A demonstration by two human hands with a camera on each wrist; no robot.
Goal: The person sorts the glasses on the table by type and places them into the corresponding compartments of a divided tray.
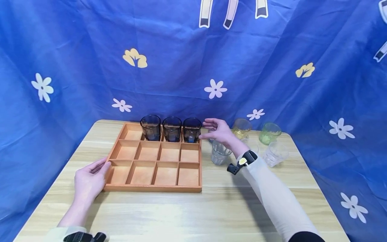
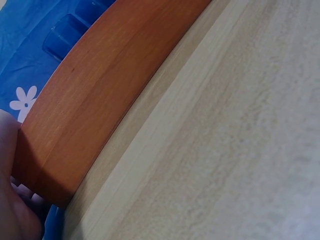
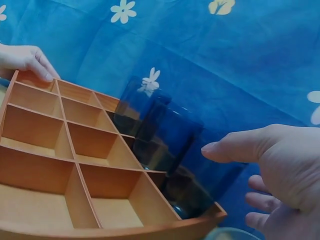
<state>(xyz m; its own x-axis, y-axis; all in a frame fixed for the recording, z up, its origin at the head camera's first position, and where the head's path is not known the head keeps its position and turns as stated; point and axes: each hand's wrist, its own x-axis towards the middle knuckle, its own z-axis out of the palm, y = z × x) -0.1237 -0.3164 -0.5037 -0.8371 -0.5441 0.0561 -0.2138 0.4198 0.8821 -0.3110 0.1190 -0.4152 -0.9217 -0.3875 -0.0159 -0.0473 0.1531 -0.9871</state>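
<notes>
A wooden divided tray (image 1: 184, 189) lies on the table, with three dark tinted glasses upright in its back row: one glass (image 1: 150, 128) in the second compartment from the left, another glass (image 1: 172, 130) beside it, and a third glass (image 1: 191, 131) in the back right corner. My left hand (image 1: 90, 179) grips the tray's left side near the front corner, thumb at the rim. Just right of the corner glass, my right hand (image 1: 220, 131) holds nothing, its fingers spread and the thumb pointing at that glass. In the right wrist view the thumb (image 3: 225, 147) overlaps the glass.
Right of the tray stand a clear glass (image 1: 220, 154), a yellow glass (image 1: 242, 127), a green glass (image 1: 269, 134) and another clear glass (image 1: 275, 154). My right forearm (image 1: 272, 195) reaches across in front of some of them. A blue patterned cloth (image 1: 175, 74) hangs behind the table.
</notes>
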